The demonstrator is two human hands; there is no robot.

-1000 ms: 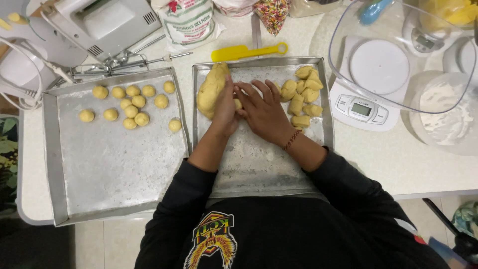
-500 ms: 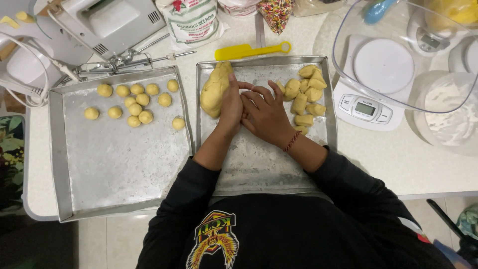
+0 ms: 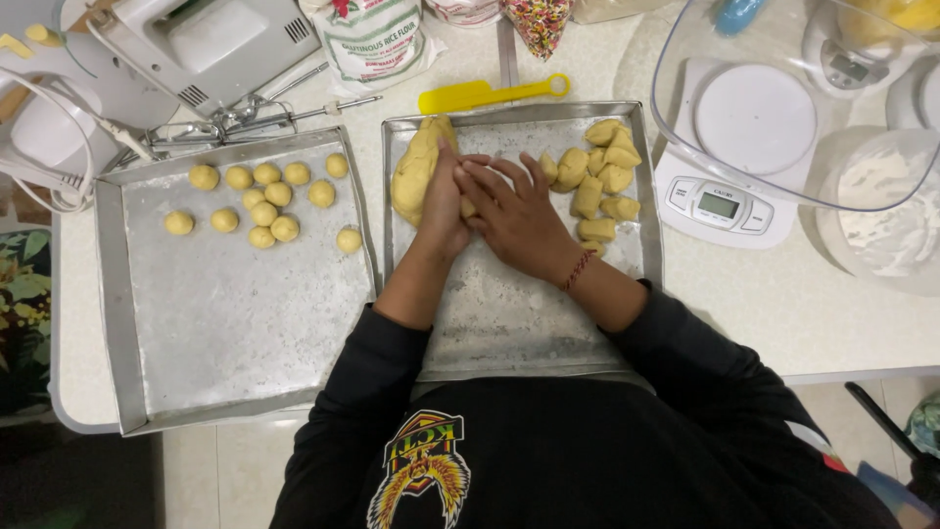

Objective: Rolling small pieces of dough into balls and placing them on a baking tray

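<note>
Dough lump (image 3: 416,176) beside left hand (image 3: 443,201), touching

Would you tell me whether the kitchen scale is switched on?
Cannot tell: the kitchen scale has a pale display, too small to read, and its round platform is bare.

A hand mixer (image 3: 211,44) is lying at the top left of the white table (image 3: 783,304), its detached beaters (image 3: 245,122) resting just beside it. A flour bag (image 3: 372,39) is standing between the mixer and a packet of coloured sprinkles (image 3: 539,22). A yellow spatula (image 3: 490,95) is lying just behind the trays. A white kitchen scale (image 3: 729,162) is sitting at the right, with a clear mixing bowl (image 3: 813,98) overlapping its platform. A bowl of white flour (image 3: 886,211) is sitting near the right edge. A blue utensil (image 3: 736,14) is showing at the top.
</note>
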